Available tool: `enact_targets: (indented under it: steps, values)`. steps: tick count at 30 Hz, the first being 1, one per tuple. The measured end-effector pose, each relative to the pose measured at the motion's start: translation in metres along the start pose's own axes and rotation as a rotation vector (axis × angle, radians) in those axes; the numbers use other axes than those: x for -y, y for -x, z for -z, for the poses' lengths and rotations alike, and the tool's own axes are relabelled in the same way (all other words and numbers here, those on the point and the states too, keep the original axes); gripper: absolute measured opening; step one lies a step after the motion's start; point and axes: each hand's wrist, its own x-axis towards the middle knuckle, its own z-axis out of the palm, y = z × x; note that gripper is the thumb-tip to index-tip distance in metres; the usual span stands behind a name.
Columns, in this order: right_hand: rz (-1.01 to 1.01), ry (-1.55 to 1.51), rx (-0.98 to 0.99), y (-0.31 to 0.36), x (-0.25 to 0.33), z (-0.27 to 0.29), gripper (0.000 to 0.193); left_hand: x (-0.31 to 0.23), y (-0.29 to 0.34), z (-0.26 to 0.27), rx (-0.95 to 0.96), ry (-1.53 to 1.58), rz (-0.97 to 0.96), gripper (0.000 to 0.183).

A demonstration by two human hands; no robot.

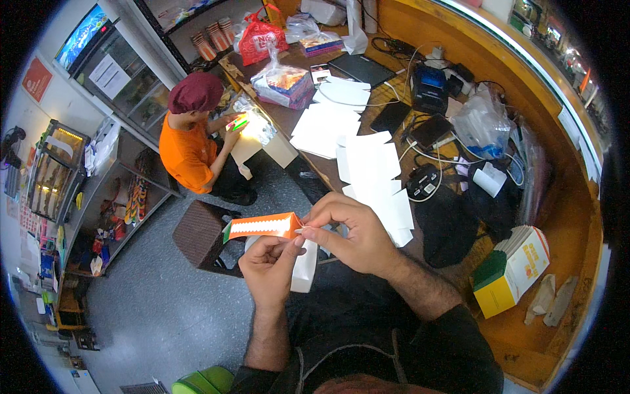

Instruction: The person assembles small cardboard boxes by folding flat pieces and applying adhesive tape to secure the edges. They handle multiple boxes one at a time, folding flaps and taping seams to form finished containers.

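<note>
Before my body, both hands work on a long narrow orange carton (264, 226) with a white zigzag strip along its side and a green far end. My left hand (271, 261) pinches its lower edge near the right end. My right hand (351, 230) is closed with thumb and fingertips pressed together at that same right end, on a small pale edge or flap. Under the hands shows a white box-like part (304, 270); whether it belongs to the carton I cannot tell, since the fingers cover the joint.
Flat white cardboard blanks (371, 167) lie on the wooden table (282, 118), beside cables and a black device (430, 88). A yellow, green and white carton stack (515, 269) stands right. A brown woven stool (205, 235) is left. Beyond it, a person in orange (190, 148) handles a similar carton.
</note>
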Motion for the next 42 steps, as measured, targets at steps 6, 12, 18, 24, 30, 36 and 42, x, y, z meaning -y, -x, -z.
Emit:
enact_targets:
  steps: [6, 12, 18, 24, 30, 36, 42]
  values:
    - [0.014, 0.022, 0.056, -0.001, -0.001, 0.006, 0.007, -0.004, 0.000, -0.002, 0.049, 0.006, 0.035, 0.021]
    - [0.018, 0.065, 0.013, 0.001, 0.006, 0.003, 0.008, 0.000, 0.003, -0.003, 0.078, -0.033, 0.015, 0.025]
    - [0.045, 0.196, 0.026, 0.003, 0.019, 0.006, 0.007, -0.010, 0.008, 0.003, 0.140, -0.033, 0.007, 0.024]
    - [0.210, 0.299, 0.048, 0.006, 0.021, 0.002, 0.013, -0.004, 0.008, 0.018, 0.136, 0.088, 0.045, 0.026]
    - [0.226, -0.008, 0.137, 0.004, 0.021, 0.005, 0.020, -0.002, 0.013, 0.023, 0.074, 0.122, 0.138, 0.057]
    - [0.329, -0.013, 0.113, 0.009, 0.023, -0.009, 0.022, -0.012, 0.021, 0.018, 0.199, 0.321, 0.151, 0.042]
    - [0.357, 0.040, 0.028, 0.009, 0.021, -0.015, 0.019, -0.020, 0.025, -0.008, 0.038, 0.346, 0.074, 0.027]
